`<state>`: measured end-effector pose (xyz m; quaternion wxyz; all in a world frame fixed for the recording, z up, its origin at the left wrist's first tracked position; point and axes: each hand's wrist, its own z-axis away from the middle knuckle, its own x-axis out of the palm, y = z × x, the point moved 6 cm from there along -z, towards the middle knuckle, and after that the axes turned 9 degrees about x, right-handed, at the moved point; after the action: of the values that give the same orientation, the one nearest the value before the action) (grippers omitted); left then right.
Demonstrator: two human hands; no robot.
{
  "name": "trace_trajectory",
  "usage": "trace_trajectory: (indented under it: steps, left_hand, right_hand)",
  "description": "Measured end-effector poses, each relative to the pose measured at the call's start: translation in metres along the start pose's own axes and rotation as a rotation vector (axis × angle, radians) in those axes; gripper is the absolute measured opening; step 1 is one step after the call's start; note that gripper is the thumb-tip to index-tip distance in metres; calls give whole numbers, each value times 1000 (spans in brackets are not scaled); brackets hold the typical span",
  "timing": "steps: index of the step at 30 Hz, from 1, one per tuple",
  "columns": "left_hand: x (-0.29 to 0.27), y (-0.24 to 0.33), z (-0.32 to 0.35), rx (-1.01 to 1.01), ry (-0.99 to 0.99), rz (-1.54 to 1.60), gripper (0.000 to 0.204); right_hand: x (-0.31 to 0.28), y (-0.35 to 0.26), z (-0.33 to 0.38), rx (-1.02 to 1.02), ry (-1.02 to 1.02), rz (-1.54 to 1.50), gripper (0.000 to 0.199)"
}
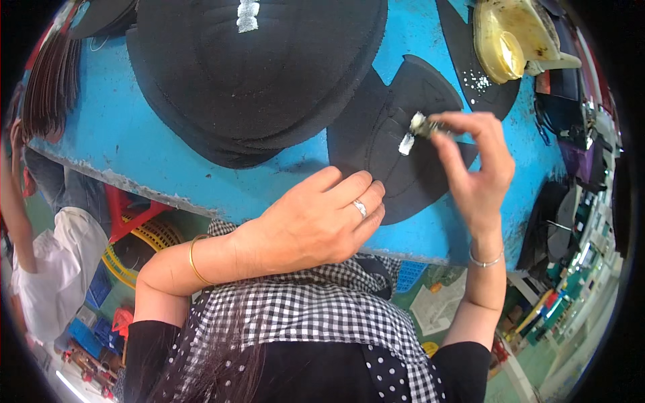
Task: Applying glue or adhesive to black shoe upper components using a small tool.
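The hands are apart. The right hand (486, 164) pinches a small white-tipped applicator (418, 124) between thumb and fingers, its tip just beside a white smear (406, 144) on a black fabric panel (418, 178). The left hand (322, 218) rests at that panel's near left edge; whether its fingers grip there I cannot tell. Beyond the left hand lie stacked black panels (235, 101); beyond the right, a yellowish tub (487, 40).

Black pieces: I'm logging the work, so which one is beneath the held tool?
The notched piece right of the big stack: the right hand holds the tool over it, unlike the stack and the white-speckled piece.
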<state>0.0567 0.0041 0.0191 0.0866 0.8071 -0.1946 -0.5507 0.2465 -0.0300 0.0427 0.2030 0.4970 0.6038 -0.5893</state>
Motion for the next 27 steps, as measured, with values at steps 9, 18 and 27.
trace_trajectory:
  steps: [9,18,27]
  left_hand:
    - [-6,18,3,-42,-77,24,36]
    - [-22,-7,-7,-62,262,377,38]
    - [-8,-10,0,-38,215,413,43]
  right_hand:
    - [-53,59,-2,310,319,-511,14]
    - [-75,117,-92,201,278,91,23]
    - [-80,183,-82,513,314,-449,23]
